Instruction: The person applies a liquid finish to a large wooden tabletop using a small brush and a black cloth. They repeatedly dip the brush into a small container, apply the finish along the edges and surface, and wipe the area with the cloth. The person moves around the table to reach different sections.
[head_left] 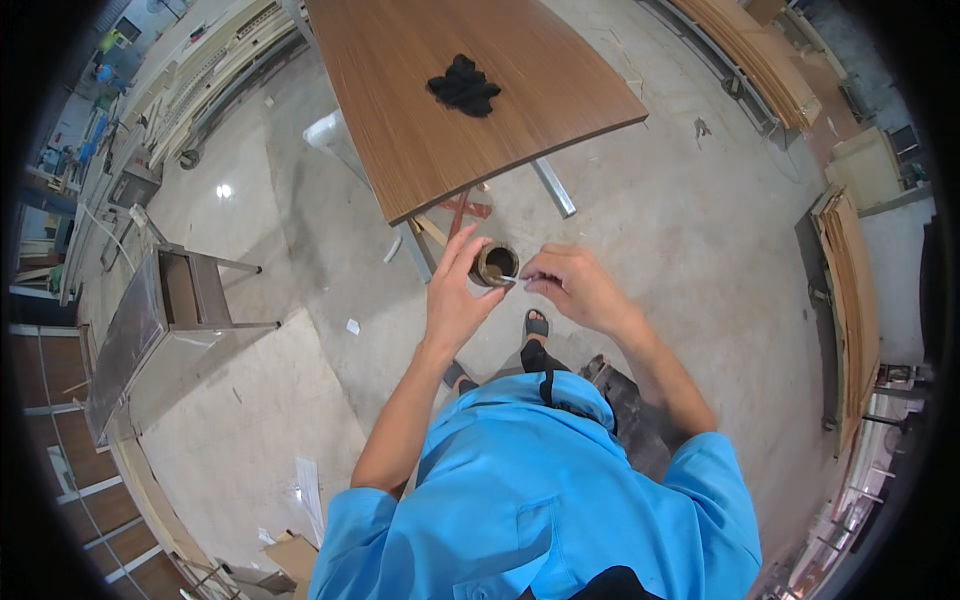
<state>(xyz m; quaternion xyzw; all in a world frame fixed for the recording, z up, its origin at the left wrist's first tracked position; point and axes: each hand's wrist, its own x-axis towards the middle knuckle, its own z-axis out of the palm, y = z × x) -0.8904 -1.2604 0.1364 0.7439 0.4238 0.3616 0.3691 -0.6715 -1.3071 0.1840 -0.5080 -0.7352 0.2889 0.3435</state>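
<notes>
In front of my body, my left hand (462,290) is wrapped round a small round can (497,261), dark and stained, with its open mouth facing up. Its inside is dark brown, but what it contains I cannot make out. From the right, my right hand (575,283) pinches a thin, light-coloured stick (510,279). The far end of that stick lies at the can's near rim. Beyond both hands stands a table with a brown wood-grain top (400,150), on which a crumpled black cloth (464,87) rests.
Metal legs (553,188) hold up the brown tabletop. A grey stool-like frame (190,290) stands at left. Stacked boards (848,310) lean at right, with more boards (755,50) at far right. Close to my feet sits a dark object (630,410). Scraps lie on the concrete floor (700,220).
</notes>
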